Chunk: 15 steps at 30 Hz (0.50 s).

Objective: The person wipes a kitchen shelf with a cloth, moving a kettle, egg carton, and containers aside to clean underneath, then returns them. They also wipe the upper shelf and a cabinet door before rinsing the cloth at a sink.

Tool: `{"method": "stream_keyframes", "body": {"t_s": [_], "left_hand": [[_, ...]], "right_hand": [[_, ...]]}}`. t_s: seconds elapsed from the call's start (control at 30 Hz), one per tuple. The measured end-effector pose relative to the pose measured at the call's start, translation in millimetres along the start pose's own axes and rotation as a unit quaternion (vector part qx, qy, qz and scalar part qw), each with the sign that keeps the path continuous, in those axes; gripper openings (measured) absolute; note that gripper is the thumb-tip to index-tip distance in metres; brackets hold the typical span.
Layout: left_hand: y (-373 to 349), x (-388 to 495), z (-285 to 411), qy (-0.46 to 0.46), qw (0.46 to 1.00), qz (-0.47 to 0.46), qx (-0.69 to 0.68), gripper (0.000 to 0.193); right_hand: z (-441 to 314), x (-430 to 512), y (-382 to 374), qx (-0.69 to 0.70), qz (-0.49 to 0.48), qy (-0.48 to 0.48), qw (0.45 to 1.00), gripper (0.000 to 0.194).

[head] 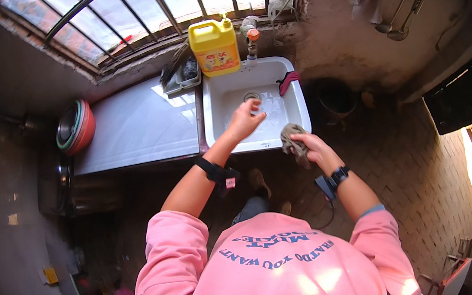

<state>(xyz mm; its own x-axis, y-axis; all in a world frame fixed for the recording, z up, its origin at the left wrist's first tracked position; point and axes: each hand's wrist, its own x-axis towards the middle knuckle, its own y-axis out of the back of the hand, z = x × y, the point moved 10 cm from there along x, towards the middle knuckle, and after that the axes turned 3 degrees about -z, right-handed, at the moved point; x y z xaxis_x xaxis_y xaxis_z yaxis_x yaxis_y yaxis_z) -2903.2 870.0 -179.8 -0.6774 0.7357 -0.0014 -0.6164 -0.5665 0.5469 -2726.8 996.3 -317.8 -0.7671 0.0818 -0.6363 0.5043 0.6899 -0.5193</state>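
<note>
My right hand (314, 145) grips a crumpled grey-brown cloth (293, 139) at the front right corner of a white sink (259, 146). Over the basin, my left hand (249, 115) holds nothing, its fingers apart and slightly curled. Below it in the basin, the round drain (251, 96) shows just beyond my fingers. A dark red and black cloth (288, 82) hangs over the sink's right rim. At the back of the sink rises a tap with an orange handle (253, 34).
Left of the sink runs a pale countertop (141, 125) with stacked basins (77, 125) at its far end. A yellow detergent jug (216, 49) stands behind the sink beside a tray (182, 77). A dark bucket (336, 96) sits right of it. Ladles (399, 33) hang on the wall.
</note>
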Motion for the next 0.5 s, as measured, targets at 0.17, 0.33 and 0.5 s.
{"method": "stream_keyframes", "body": {"t_s": [0.17,0.33,0.5], "left_hand": [[36,114,-30,0.027,0.999,0.032,0.031,0.057],[62,212,-21,-0.019,0.992,0.062,0.107,0.066],[55,279,3,-0.133,0.959,0.013,0.251,0.07]], "right_hand": [[-55,102,-42,-0.054,-0.031,-0.004,0.998,0.015],[-92,192,-59,-0.094,-0.004,0.012,0.995,0.02],[-103,256,-57,-0.117,0.059,0.013,0.991,0.045]]}}
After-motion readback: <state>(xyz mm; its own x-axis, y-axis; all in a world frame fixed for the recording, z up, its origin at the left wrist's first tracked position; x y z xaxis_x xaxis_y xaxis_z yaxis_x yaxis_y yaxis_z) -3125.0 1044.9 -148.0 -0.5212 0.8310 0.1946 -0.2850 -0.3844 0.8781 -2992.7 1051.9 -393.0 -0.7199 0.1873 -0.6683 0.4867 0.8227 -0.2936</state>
